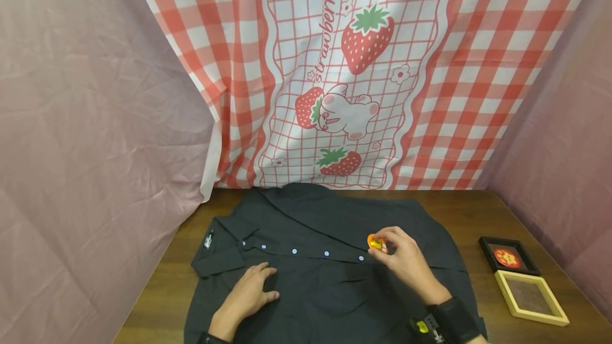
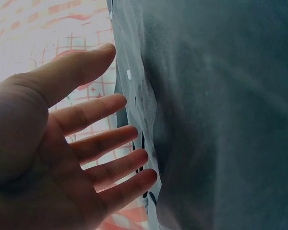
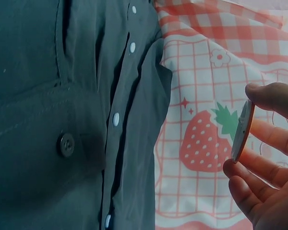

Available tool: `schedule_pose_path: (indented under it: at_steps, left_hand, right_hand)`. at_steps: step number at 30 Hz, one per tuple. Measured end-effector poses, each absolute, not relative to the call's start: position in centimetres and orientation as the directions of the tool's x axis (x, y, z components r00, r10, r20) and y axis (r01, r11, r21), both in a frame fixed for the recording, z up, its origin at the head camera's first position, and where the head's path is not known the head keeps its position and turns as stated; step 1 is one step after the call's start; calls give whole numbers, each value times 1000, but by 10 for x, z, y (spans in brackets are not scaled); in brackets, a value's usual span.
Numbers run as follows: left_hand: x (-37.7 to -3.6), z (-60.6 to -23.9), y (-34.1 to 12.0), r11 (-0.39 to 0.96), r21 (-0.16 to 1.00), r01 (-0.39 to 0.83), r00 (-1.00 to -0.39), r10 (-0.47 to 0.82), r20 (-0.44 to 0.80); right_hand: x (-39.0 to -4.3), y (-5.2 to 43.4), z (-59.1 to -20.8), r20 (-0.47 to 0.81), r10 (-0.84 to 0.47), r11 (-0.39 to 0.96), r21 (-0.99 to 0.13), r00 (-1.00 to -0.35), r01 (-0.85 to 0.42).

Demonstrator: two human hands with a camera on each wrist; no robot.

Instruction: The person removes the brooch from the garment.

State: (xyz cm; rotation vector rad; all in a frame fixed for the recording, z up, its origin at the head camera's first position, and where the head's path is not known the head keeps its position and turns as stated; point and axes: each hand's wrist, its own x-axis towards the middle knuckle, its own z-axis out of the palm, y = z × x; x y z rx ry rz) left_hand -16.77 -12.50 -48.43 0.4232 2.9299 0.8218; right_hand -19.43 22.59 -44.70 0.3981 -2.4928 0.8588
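Note:
A dark button-up shirt lies spread on the wooden table, its collar toward the left and a row of pale buttons running across it. Between the thumb and fingertips of my right hand is a round orange badge, held over the shirt near the rightmost visible pale button. Edge-on in the right wrist view, the badge looks like a thin disc with a greyish back. My left hand, fingers extended and spread, is at the shirt front below the button row, holding nothing.
On the right of the table sit a black square frame with a red and gold round piece inside, and a pale yellow frame. A strawberry-print cloth hangs behind the table; pinkish drapes flank it.

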Motion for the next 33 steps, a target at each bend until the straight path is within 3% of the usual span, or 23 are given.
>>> schedule_pose_path:
  at_steps: [11, 33]
  left_hand:
    - [-172, -482, -124, 830, 496, 255, -956, 293, 0]
    - [-174, -483, -112, 858, 497, 133, -955, 246, -168]
  right_hand:
    - [-192, 246, -447, 436, -62, 796, -521, -898, -309]
    - [-186, 296, -440, 421, -16, 851, -470, -907, -233]
